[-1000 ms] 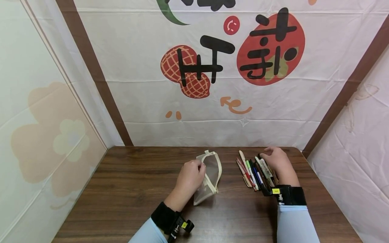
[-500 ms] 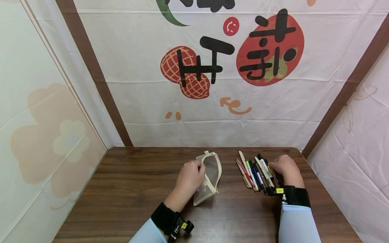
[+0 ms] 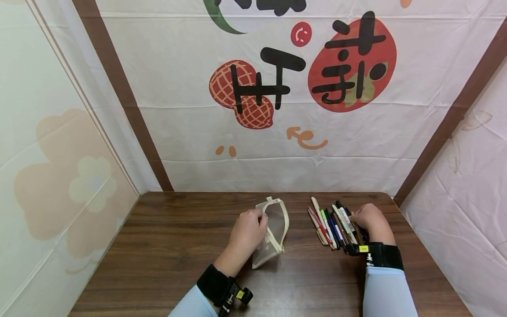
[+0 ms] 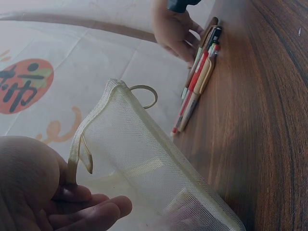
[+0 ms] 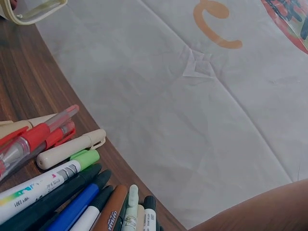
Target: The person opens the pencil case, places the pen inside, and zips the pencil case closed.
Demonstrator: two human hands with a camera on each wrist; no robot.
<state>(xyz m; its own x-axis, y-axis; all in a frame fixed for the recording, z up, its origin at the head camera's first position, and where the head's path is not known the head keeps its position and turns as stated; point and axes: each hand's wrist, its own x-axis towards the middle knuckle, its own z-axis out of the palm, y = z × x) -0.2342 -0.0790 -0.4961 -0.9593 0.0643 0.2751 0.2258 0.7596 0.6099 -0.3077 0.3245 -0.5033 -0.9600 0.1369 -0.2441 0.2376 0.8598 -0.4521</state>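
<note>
Your left hand (image 3: pixel 246 230) pinches the rim of the mesh pouch (image 3: pixel 276 223), its mouth gaping, at that hand's 3 o'clock on the surface (image 3: pixel 170 246). Farther toward 3 o'clock lie the pens (image 3: pixel 337 230); your right hand (image 3: pixel 371 220) is at their 3 o'clock edge, whether grasping one I cannot tell.

Left fingers (image 4: pixel 103 215) pinch pale mesh pouch (image 4: pixel 130 134) at edge; beyond, right fingers (image 4: pixel 180 49) by pens (image 4: pixel 198 79) on wooden table (image 4: pixel 260 120).

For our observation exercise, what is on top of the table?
A mesh pouch, pinched by the left hand, and many pens. What lies directly beneath the right hand is covered.
</note>
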